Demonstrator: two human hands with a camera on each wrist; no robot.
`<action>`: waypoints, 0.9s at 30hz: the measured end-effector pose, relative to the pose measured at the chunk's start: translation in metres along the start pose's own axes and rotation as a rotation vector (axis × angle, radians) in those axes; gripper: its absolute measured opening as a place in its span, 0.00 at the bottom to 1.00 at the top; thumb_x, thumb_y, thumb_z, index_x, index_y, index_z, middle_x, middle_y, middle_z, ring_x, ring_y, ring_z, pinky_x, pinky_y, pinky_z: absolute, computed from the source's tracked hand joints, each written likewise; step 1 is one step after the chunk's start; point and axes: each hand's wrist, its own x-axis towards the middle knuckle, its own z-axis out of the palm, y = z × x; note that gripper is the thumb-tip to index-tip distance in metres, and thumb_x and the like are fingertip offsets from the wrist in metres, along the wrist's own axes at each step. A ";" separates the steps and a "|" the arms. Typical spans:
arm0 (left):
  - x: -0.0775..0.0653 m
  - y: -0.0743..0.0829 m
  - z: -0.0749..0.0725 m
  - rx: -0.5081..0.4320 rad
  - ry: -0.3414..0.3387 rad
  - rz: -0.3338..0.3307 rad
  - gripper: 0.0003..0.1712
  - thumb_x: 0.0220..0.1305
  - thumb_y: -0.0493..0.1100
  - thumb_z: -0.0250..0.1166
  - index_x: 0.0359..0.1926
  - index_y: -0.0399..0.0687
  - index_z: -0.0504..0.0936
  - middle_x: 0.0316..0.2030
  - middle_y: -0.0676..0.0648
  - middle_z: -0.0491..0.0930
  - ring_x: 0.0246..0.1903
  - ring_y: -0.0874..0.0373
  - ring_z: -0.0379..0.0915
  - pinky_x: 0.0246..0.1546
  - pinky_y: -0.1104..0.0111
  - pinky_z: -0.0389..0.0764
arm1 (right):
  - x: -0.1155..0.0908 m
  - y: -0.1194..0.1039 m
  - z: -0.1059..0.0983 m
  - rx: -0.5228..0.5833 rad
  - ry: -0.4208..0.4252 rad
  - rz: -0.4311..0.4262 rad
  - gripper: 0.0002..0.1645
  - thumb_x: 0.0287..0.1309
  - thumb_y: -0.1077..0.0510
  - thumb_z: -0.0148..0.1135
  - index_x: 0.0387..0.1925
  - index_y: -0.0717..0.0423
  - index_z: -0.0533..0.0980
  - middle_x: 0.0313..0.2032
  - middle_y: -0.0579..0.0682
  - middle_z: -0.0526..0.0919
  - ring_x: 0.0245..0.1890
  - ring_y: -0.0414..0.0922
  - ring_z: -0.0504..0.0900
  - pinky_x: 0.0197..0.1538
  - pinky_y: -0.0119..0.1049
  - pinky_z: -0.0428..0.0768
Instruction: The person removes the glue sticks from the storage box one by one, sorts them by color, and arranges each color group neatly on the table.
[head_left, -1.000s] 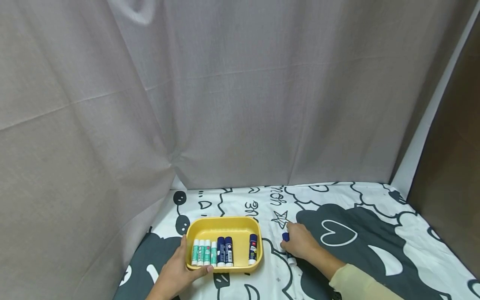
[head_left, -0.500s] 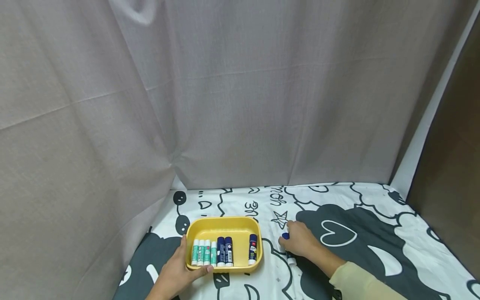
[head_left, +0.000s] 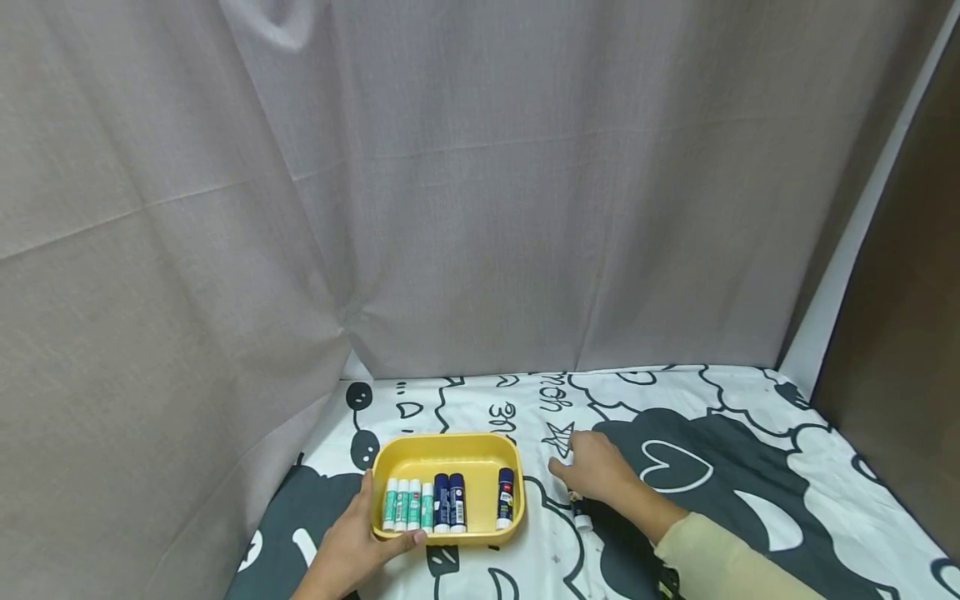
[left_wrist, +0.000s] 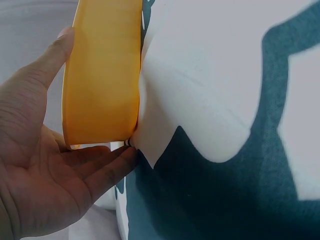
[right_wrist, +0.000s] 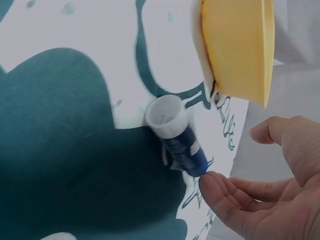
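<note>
A yellow tray [head_left: 442,454] lies on the patterned cloth, held at its left front corner by my left hand [head_left: 352,546]. The left wrist view shows the thumb and fingers about the tray's walls. Inside stand out several green-and-white glue sticks [head_left: 402,504] in a row, two navy ones [head_left: 450,504] beside them, and another navy glue stick [head_left: 506,500] apart at the right. Right of the tray a navy glue stick [right_wrist: 182,145] with a white base lies on the cloth. My right hand [head_left: 600,477] is at its cap end, thumb and fingers spread apart; a fingertip touches or nearly touches the cap.
The black-and-white cloth [head_left: 675,533] covers the surface beneath everything. A grey curtain [head_left: 480,250] hangs behind and to the left. At the right edge rises a brown panel [head_left: 900,333].
My right hand has moved slightly up and left, away from the glue stick's body, and its fingers have spread. The left hand and tray have stayed put.
</note>
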 end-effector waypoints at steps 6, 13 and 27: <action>0.000 0.000 0.000 0.003 0.001 -0.005 0.92 0.42 0.84 0.81 0.90 0.39 0.43 0.83 0.26 0.61 0.75 0.22 0.68 0.72 0.29 0.74 | 0.002 -0.013 -0.002 0.024 -0.005 0.002 0.29 0.67 0.46 0.75 0.52 0.68 0.85 0.42 0.58 0.91 0.34 0.46 0.84 0.41 0.45 0.91; 0.000 0.000 0.000 0.002 0.005 0.004 0.92 0.43 0.85 0.80 0.90 0.39 0.43 0.83 0.26 0.60 0.76 0.22 0.67 0.72 0.29 0.74 | 0.006 -0.029 -0.003 0.045 0.010 -0.017 0.27 0.68 0.46 0.75 0.51 0.67 0.86 0.42 0.57 0.91 0.35 0.46 0.84 0.40 0.43 0.90; 0.001 -0.001 0.000 -0.007 0.010 0.011 0.92 0.42 0.85 0.80 0.90 0.38 0.43 0.83 0.26 0.61 0.76 0.23 0.68 0.73 0.29 0.74 | 0.005 -0.066 -0.002 0.114 -0.001 -0.090 0.26 0.70 0.46 0.74 0.50 0.68 0.86 0.39 0.57 0.91 0.32 0.45 0.82 0.36 0.38 0.87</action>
